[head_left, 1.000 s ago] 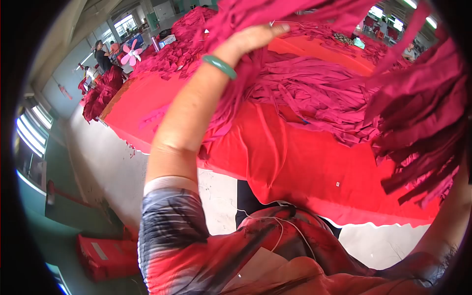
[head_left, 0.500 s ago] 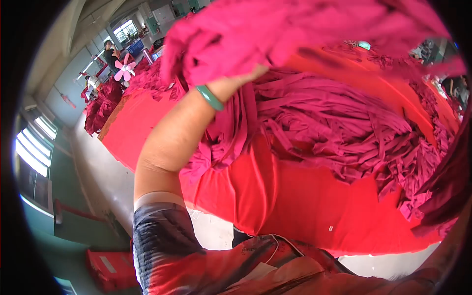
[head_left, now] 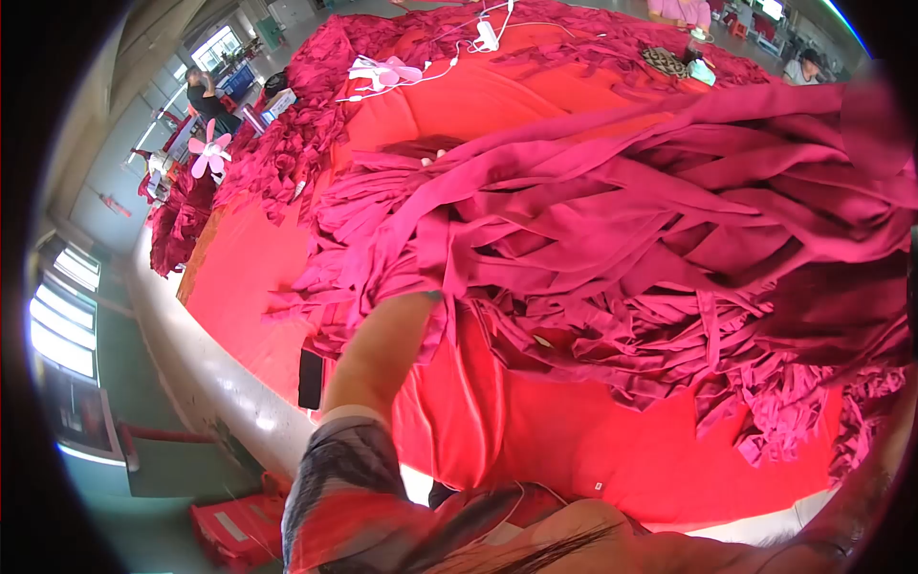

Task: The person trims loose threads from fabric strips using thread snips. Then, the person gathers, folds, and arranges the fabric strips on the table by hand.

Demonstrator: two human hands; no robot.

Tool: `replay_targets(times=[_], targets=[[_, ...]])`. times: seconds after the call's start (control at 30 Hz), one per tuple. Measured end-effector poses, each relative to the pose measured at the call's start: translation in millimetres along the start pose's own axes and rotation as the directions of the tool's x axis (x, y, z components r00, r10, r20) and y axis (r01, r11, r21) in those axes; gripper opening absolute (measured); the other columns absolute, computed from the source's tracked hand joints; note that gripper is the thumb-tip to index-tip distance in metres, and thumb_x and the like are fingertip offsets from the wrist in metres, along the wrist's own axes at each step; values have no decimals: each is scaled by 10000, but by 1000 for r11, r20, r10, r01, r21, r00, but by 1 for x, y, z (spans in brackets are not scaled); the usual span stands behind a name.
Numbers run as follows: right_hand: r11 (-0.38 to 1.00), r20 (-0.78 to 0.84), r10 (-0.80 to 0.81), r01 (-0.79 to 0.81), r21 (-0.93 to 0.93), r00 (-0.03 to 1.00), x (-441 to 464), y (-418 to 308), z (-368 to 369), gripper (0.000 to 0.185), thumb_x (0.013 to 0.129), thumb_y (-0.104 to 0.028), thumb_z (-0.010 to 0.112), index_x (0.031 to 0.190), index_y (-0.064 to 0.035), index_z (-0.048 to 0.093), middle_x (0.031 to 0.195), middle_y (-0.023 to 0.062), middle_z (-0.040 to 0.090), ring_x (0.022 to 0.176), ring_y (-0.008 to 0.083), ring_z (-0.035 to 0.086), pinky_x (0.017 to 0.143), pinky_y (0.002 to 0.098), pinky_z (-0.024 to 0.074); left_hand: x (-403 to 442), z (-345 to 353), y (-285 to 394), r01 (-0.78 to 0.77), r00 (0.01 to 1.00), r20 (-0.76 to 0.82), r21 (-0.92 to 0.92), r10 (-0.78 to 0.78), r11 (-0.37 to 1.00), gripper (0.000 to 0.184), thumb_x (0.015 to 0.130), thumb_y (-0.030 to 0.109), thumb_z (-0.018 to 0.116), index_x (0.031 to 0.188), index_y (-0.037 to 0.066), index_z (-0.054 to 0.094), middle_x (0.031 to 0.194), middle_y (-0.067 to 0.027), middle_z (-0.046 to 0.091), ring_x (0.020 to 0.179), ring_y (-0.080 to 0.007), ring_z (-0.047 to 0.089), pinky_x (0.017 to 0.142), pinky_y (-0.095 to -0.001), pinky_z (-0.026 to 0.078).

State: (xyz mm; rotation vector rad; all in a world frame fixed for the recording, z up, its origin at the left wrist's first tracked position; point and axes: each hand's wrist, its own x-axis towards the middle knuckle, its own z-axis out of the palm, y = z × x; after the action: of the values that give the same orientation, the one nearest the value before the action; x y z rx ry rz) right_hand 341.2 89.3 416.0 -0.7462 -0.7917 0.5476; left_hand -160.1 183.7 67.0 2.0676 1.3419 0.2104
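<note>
A thick bundle of long magenta fabric strips stretches across the middle of the view, above a looser heap of the same strips. My left forearm reaches into it from below, and the strips cover the wrist and most of my left hand. What look like its fingertips poke out at the bundle's far side, so the hand seems wrapped round the strips. A sliver of a green bangle shows at the fabric's edge. Only part of my right arm is visible at the lower right; its hand is out of sight.
Red cloth covers the table. A dark phone lies by my left forearm. Farther off are a white power strip, a pink-bladed fan, another fan and a patterned item. Several people are in the background.
My left hand has come down with the raised bundle, which now spreads across the heap. The bangle is mostly covered. More of the table's far side and the phone have come into view.
</note>
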Motion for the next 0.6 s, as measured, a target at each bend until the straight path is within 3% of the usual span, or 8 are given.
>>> replay_targets(times=[0.1,0.2,0.3,0.4,0.5,0.6], targets=[[1000,-22,13,-13,1,1000,20,6,1,377,963,-279,469,1246,-33,509,1059,83,615,996,233,589,927,386,475,-16,-55,-15,12,999,39,-108,-7,994,579,955,441,464,1324,-5,480,1274,-112,564,1140,-199,548,985,-331,404],[1000,-50,11,-11,0,999,37,12,-2,374,962,-277,470,1243,-33,513,1069,86,617,1007,236,590,935,388,474,-29,-134,-21,23,999,-26,-164,-28,986,573,956,436,464,1323,-4,482,1272,-109,566,1140,-197,548,982,-332,407],[1000,-84,14,-13,6,996,53,24,-8,371,961,-274,471,1239,-33,516,1080,89,619,1018,238,591,944,391,472,-21,-211,-4,-46,971,-239,-204,-4,978,568,957,432,463,1322,-3,484,1271,-106,568,1140,-196,548,978,-332,410],[998,-114,46,-41,44,992,76,40,-13,368,960,-271,472,1236,-33,519,1090,92,622,1029,240,592,952,393,470,8,-264,24,-269,819,-561,-189,122,944,563,958,428,463,1320,-2,485,1269,-104,569,1139,-194,548,975,-333,413],[994,-166,87,-74,82,982,100,59,-26,365,958,-268,473,1233,-33,523,1101,94,624,1040,243,593,961,395,469,47,-266,28,-430,659,-724,-139,205,892,558,959,424,462,1319,-2,487,1268,-101,571,1139,-192,548,972,-333,416],[987,-243,148,-128,93,959,113,113,-59,362,957,-266,474,1230,-33,526,1111,97,626,1050,245,594,969,397,467,89,-220,-13,-356,767,-619,-195,167,914,553,960,419,462,1318,-1,489,1267,-98,572,1138,-191,548,968,-334,420]])
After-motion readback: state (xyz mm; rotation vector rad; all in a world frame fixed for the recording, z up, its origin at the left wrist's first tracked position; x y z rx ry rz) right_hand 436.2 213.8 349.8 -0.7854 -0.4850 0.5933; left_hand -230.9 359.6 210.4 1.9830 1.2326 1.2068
